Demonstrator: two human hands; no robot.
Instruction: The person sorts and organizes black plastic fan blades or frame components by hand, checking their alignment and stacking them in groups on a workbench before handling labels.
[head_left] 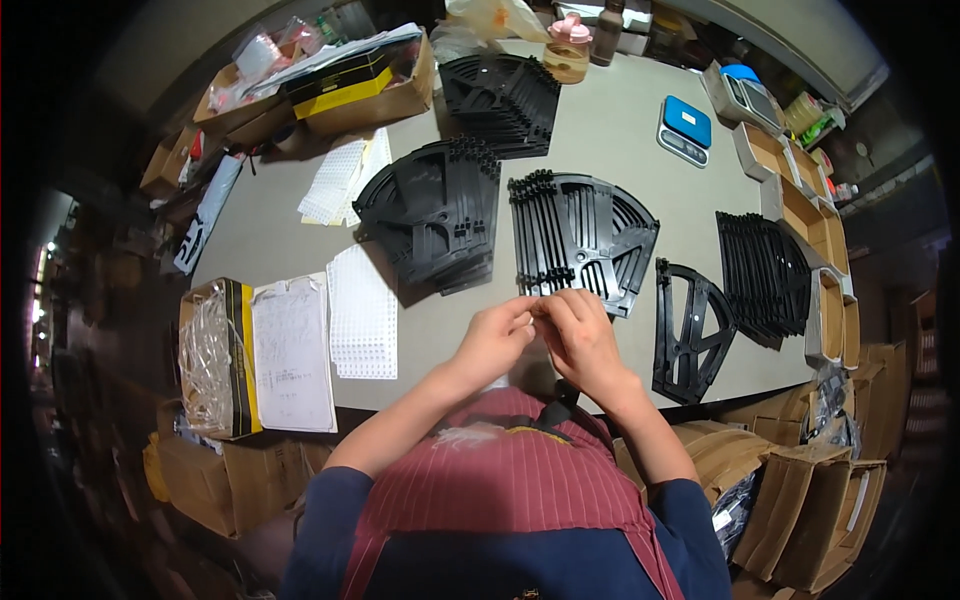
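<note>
Just beyond the fingertips, near the table's front edge, stands a fanned stack of slotted black plastic sector plates, matte and wedge-shaped, with curved slots across the top face and a close row of knobbed edges down its left side. The left hand and right hand meet in front of it, fingers bent and tips pinched together; whether they grip something small between them I cannot tell. On the grey table, two similar dark stacks sit farther back to the left, and a single open-framed black plate lies to the right, beside another tight stack. Printed sheets and a handwritten page lie at left, next to a black-and-yellow box of clear strips. A blue-topped digital scale and a pink-lidded jug stand toward the back. Brown cartons crowd the dim floor below.
</note>
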